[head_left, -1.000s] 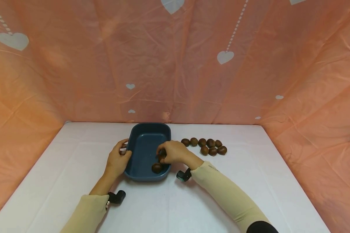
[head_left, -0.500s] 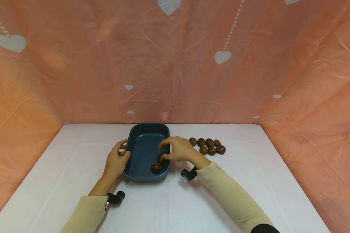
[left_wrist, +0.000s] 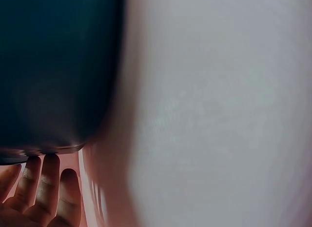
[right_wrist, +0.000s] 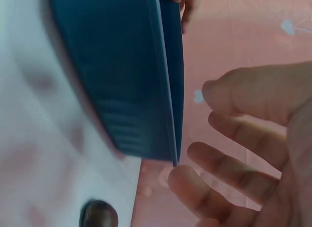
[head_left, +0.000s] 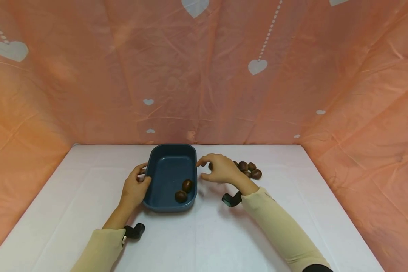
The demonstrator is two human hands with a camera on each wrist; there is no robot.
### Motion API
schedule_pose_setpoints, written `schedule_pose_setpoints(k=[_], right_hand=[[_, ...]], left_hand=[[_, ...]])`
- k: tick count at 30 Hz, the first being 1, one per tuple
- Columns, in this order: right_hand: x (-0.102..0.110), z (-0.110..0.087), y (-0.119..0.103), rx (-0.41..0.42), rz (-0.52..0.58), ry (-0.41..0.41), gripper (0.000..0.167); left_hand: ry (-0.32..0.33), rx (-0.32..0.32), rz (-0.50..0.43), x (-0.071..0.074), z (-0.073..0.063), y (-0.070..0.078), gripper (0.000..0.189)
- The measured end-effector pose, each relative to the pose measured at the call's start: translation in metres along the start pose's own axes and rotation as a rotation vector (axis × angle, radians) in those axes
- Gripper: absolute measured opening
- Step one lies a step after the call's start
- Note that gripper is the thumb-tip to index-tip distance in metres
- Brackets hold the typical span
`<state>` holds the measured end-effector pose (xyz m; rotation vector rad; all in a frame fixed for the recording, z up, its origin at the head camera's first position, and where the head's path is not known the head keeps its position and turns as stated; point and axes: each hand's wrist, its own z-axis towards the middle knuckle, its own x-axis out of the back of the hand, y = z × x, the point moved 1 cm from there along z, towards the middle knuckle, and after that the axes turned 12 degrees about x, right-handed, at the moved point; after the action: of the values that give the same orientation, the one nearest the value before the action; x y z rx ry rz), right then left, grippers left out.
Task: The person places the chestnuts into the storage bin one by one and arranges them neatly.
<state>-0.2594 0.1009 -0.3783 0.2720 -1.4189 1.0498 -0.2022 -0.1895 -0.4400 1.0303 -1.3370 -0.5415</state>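
My left hand holds the left side of a dark blue rectangular dish, thumb at the rim and fingers along the outer wall. In the left wrist view the fingertips meet the dish's wall. Two brown chestnuts lie in its near right corner. My right hand, its fingers spread and nothing between them, is just right of the dish over the table. Part of one chestnut shows low in the right wrist view. Several more chestnuts lie beyond the right hand, partly hidden by it.
A white cloth covers the table. An orange curtain with white hearts hangs behind and on both sides. The dish stands near the table's back edge.
My right hand has let go of a chestnut in the dish, opened its fingers and moved right, out over the rim. The left hand stays at the dish.
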Motion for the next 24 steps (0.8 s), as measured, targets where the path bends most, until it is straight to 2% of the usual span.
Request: schedule_pose_setpoints(k=[14, 24], right_hand=[[0.023, -0.028, 0.022, -0.134, -0.031, 0.057, 0.028], [0.025, -0.049, 0.042, -0.198, -0.044, 0.050, 0.028]], left_hand=[[0.004, -0.009, -0.007, -0.002, 0.000, 0.000, 0.048], [0.007, -0.001, -0.008, -0.002, -0.001, 0.001, 0.048]])
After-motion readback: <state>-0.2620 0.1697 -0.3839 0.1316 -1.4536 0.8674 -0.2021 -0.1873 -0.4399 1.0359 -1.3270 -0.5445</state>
